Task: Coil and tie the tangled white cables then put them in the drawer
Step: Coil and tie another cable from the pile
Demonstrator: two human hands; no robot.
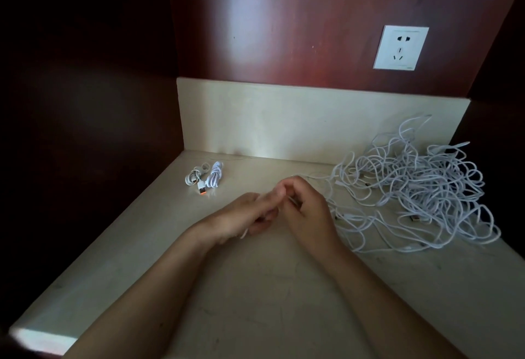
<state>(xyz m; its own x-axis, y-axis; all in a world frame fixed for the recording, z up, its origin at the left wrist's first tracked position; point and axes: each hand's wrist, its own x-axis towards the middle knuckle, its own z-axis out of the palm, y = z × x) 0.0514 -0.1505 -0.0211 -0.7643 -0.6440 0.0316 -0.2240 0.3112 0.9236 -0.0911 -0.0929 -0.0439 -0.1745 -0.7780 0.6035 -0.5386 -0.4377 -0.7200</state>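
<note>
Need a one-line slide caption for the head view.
Mid-task: left hand and right hand pinch one white cable; two coiled cables lie back left, tangled pile right.

Tangled white cables (412,197): one loose heap of overlapping loops at right rear, far loops leaning up the back ledge (284,120). A few dark plug ends show among them. Single strand (315,178) runs left out of the heap; left hand (241,216) and right hand (306,216) pinch it between them. Two coiled bundles (204,178) lie side by side at left rear, touching. One ends in an orange plug (202,189).
</note>
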